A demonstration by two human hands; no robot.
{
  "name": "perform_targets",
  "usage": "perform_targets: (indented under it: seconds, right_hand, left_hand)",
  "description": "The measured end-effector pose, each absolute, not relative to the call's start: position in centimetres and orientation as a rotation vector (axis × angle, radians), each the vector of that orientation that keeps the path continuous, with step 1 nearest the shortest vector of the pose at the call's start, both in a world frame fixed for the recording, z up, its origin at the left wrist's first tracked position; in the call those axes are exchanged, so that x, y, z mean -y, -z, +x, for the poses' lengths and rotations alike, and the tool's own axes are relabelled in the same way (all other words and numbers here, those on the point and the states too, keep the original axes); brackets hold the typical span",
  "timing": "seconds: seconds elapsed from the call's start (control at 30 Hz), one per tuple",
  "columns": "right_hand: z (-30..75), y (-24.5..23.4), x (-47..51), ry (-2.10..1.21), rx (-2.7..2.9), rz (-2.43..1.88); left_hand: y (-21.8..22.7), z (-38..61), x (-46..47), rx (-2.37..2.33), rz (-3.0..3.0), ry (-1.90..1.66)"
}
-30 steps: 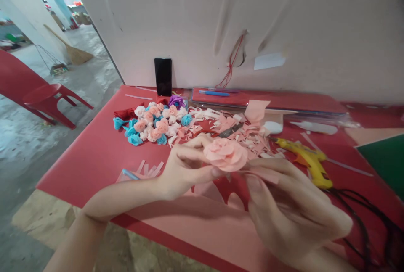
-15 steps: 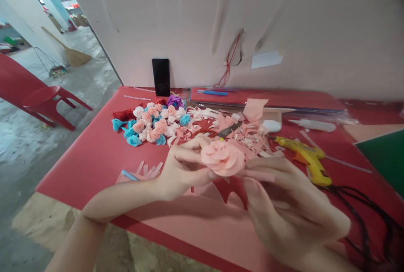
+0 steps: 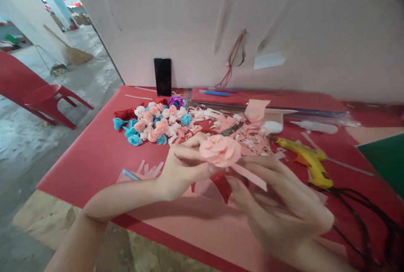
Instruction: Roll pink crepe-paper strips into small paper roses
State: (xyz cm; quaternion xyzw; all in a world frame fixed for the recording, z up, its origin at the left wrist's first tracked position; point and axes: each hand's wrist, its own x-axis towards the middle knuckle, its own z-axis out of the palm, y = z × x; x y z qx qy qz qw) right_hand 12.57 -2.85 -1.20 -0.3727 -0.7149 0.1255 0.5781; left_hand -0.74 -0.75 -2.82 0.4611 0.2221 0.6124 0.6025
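A pink paper rose point(image 3: 220, 151) with layered petals is held up over the table. My left hand point(image 3: 186, 167) pinches it from the left, thumb below the bloom. From its underside a narrow pink paper strip point(image 3: 251, 177) trails to the right. My right hand point(image 3: 280, 204) is closed around this strip close to the rose's base, thumb and forefinger on either side; the exact contact of the fingertips is partly hidden. Beneath both hands lies a large pink paper sheet point(image 3: 189, 221). Pink paper scraps point(image 3: 252, 139) are scattered behind the rose.
Many small paper roses point(image 3: 154, 122) are heaped at back left. A yellow glue gun point(image 3: 311, 162) with black cables lies right. A phone point(image 3: 163, 76) leans against the white wall. Scissors point(image 3: 232, 130) rest among scraps, and a white bottle point(image 3: 314, 127) lies behind the glue gun.
My right hand has moved left, nearer the rose's base. The strip now slants down to the right across its fingers. The rose has tilted and risen slightly, still in my left hand.
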Motion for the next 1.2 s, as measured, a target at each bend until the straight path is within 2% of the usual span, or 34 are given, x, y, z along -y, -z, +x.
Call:
perform_targets:
  seconds: [0.33, 0.67, 1.03, 1.2]
  right_hand:
    - [12.86, 1.18, 2.76, -0.064, 1.742, -0.822]
    - [12.90, 1.40, 2.58, 0.185, 1.752, -0.789]
    - [12.89, 0.98, 2.83, -0.027, 1.743, -0.908]
    - [12.41, 0.70, 2.52, -0.507, 1.573, -0.945]
  left_hand:
    - [3.15, -0.80, 0.62, -0.533, 1.249, -1.532]
    - [3.13, -0.78, 0.87, -0.529, 1.218, -1.478]
    - [2.96, -0.64, 0.83, -0.663, 1.192, -1.465]
    - [2.36, -0.56, 0.63, -0.736, 1.214, -1.488]
